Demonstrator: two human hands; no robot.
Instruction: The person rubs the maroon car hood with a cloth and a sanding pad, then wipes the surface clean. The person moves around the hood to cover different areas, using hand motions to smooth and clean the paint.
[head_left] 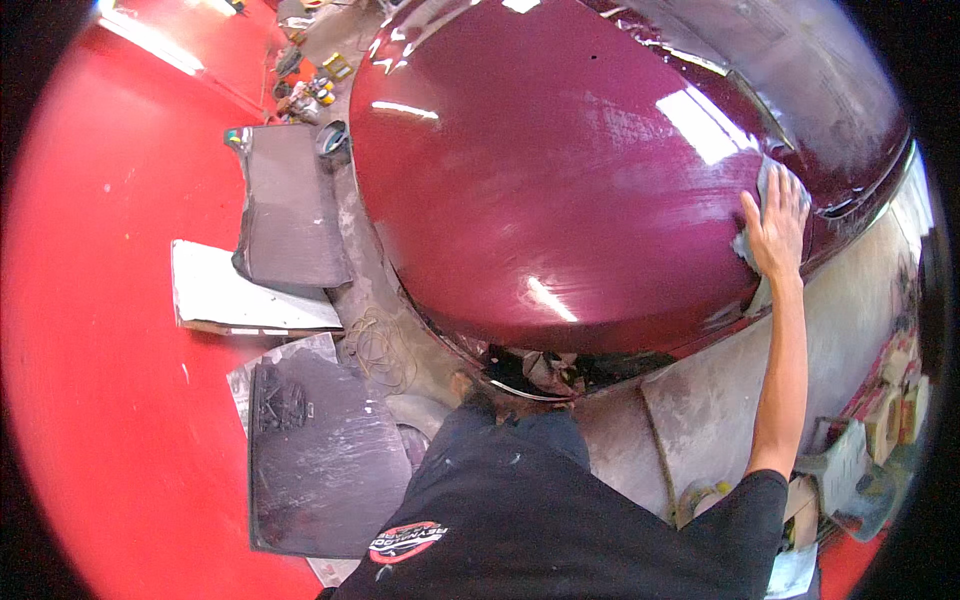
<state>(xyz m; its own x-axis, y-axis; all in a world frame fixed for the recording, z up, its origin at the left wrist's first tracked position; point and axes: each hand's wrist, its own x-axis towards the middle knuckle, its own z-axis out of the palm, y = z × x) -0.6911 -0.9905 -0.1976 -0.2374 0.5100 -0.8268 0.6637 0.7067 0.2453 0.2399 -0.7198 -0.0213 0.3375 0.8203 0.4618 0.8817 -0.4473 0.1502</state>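
Note:
My right hand [778,228] reaches far out to the right and presses a pale grey cloth [765,184] onto a dark red car hood [560,190]. Its fingers lie stretched over the cloth, which shows past the fingertips and beside the wrist. Hand and cloth are near the hood's right edge, close to the base of the windshield. Dull, streaky patches cover much of the paint, and bright light reflections lie across it. My left hand is out of the picture.
Loose dark panels [330,470] and a white board [240,290] lie left of the car by a red wall [120,250]. A thin coiled cord [380,350] rests on the floor near my feet. Boxes and containers [850,470] stand at the right.

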